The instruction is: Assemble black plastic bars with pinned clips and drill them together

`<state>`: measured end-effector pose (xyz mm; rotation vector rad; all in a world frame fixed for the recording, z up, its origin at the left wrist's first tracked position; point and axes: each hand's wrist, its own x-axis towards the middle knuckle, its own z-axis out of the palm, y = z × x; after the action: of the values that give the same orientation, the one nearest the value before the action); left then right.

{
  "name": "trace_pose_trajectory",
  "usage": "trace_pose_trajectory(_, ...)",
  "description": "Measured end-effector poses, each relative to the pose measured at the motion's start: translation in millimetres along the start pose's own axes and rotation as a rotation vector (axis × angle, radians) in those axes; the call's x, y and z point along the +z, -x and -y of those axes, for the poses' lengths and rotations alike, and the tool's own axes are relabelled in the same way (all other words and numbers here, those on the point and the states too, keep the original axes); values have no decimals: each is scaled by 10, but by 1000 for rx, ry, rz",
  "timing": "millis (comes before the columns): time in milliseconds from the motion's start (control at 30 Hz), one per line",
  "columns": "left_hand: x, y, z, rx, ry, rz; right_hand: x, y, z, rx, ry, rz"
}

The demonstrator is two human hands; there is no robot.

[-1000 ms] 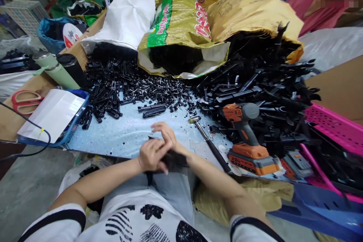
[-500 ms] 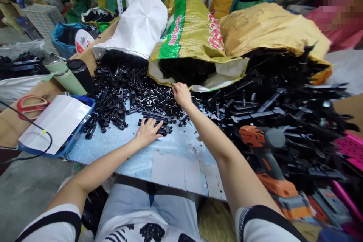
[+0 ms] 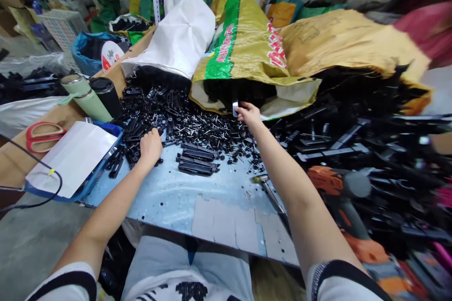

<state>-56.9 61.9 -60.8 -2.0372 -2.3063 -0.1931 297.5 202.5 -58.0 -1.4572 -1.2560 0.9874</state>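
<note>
My right hand pinches a long, flat part with a shiny pale end at the mouth of the gold-and-green woven bag. The part's upper end is lost against the dark inside of the bag. Over the left pile of small black parts, my left hand is closed with its fingers curled; whatever they hold is hidden. Between the hands, a row of long black assembled pieces lies on the blue worktop. A hammer rests partly behind my right forearm.
Loose pins and rivets spread before the bags. An orange cordless drill stands at right among long black parts. At left are a green bottle, a black cup, red scissors and a blue tray with paper.
My left hand has left the row of black pieces and moved left to the pile. My right hand has drawn a flat part into view at the bag's mouth. The hammer now shows.
</note>
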Motion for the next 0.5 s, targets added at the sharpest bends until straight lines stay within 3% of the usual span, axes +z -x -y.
trace_pose_trajectory(67, -189, 259, -25, 133, 94, 42, -62, 469, -10, 58, -201, 102)
trace_pose_trajectory(133, -398, 561, -71, 304, 160, 90, -93, 991, -49, 44, -256, 242)
trace_pose_trajectory(200, -556, 879, -171, 481, 162, 147, -117, 1498, -111, -39, -130, 302)
trace_pose_trajectory(267, -598, 1175, -328, 623, 113, 226, -150, 1966, -190, -171, 194, 245)
trace_pose_trajectory(333, -501, 1410, -496, 699, 52, 306, -182, 2402, -284, -324, 612, 175)
trace_pose_trajectory(400, -303, 1570, -608, 746, 26, 348, -191, 2810, -380, -473, 935, 207)
trace_pose_trajectory(500, 24, 1695, -607, 779, 36, 284, -132, 3276, -494, -645, 1046, 371)
